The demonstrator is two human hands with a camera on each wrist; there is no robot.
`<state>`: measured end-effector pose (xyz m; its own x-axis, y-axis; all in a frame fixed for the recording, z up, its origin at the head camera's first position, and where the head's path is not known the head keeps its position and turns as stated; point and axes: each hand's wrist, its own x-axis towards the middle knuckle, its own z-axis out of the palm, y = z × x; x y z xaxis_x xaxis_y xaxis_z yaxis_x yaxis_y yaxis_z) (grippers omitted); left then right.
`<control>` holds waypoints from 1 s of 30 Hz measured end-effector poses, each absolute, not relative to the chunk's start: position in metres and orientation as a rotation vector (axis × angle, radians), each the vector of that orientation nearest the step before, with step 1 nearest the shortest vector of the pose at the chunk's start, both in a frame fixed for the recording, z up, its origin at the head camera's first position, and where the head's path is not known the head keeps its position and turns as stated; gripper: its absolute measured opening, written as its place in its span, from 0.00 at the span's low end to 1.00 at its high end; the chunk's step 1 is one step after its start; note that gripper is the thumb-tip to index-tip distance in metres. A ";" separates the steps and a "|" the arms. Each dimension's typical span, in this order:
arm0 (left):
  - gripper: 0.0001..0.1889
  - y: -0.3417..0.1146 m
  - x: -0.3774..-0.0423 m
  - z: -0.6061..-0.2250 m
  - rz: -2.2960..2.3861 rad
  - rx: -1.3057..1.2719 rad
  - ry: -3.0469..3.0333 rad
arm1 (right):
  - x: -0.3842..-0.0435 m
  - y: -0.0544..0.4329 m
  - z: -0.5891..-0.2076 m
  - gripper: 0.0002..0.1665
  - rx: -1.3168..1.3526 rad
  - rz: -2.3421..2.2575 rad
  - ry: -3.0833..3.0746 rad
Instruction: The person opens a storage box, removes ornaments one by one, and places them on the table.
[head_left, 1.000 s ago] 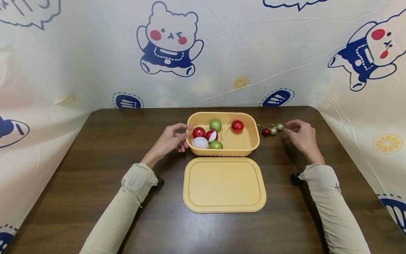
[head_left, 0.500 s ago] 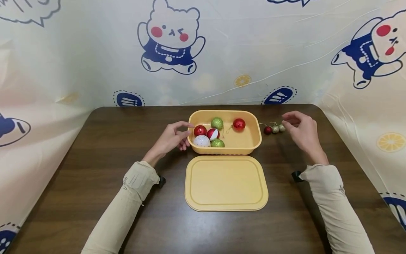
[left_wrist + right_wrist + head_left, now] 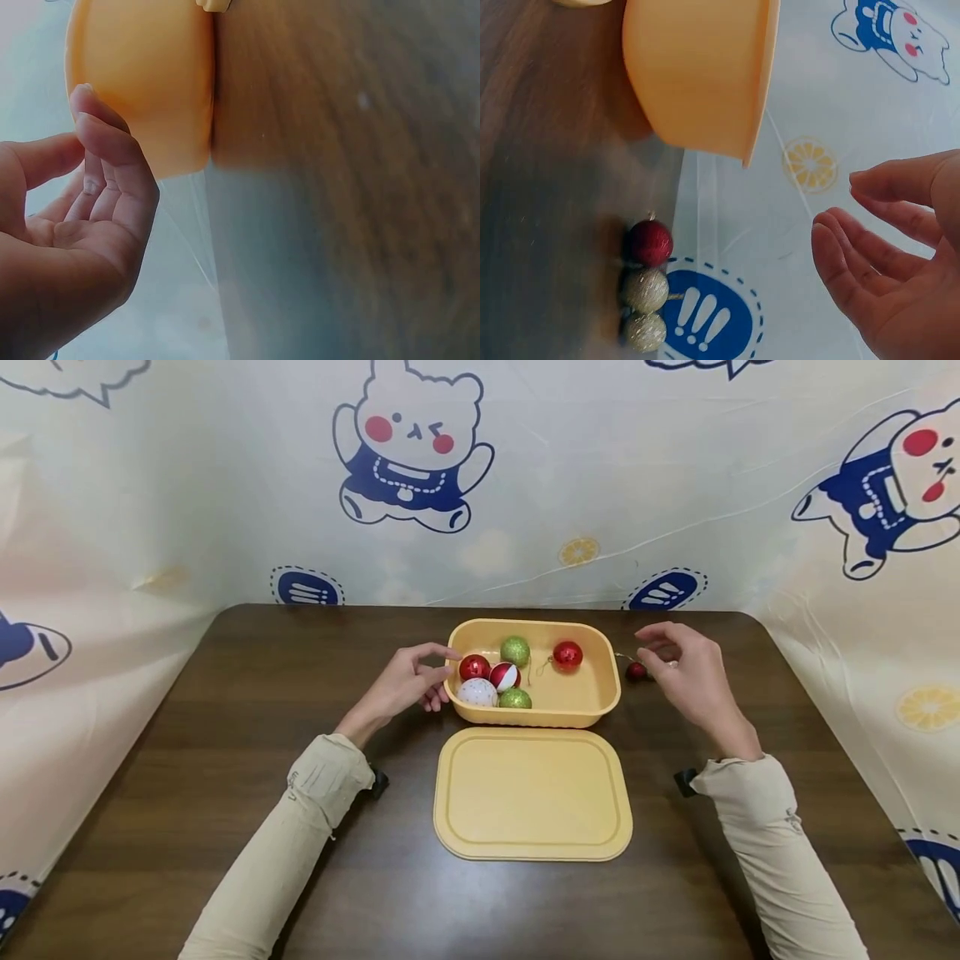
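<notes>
My left hand (image 3: 399,685) is at the left rim of a yellow plastic box (image 3: 534,718), its fingertips right at the edge and loosely bent. Inside the box are a white speckled bauble (image 3: 477,692), a red-and-white one (image 3: 505,676), green glitter baubles (image 3: 515,650) and shiny red ones (image 3: 567,656). Right of the box, my right hand (image 3: 693,681) hovers with fingers parted, nothing between them. Beneath it lie a small dark red bauble (image 3: 651,242) and two small gold ones (image 3: 646,290). The head view shows the red one, while the hand mostly hides the gold pair.
A flat yellow lid (image 3: 533,795) lies on the dark wooden table (image 3: 225,760) just in front of the box. A patterned cloth (image 3: 570,443) with cartoon bears hangs behind the table's far edge and along both sides.
My right hand has lifted off the gold baubles and shifted left over them towards the box, covering them in the head view. My left hand stays at the box rim.
</notes>
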<state>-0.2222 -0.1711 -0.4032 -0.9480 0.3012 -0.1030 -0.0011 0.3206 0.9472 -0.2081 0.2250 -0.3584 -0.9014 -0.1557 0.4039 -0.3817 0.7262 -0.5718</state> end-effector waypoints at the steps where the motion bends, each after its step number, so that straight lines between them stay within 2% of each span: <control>1: 0.16 -0.171 -0.222 -0.403 1.667 0.268 2.324 | -0.209 0.222 -0.358 0.13 0.430 0.963 -2.609; 9: 0.16 -0.170 -0.223 -0.401 1.683 0.271 2.314 | -0.223 0.199 -0.357 0.17 0.557 0.966 -2.695; 23: 0.16 -0.172 -0.223 -0.405 1.688 0.260 2.304 | -0.247 0.159 -0.364 0.17 0.645 1.011 -2.794; 30: 0.16 -0.172 -0.222 -0.406 1.705 0.255 2.291 | -0.252 0.147 -0.369 0.17 0.729 0.809 -2.839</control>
<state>-0.2220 -0.1721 -0.4057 -0.9471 0.3004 -0.1127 -0.0217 0.2905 0.9566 -0.2524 0.1467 -0.3694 -0.8804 -0.4196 0.2211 -0.4731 0.7444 -0.4712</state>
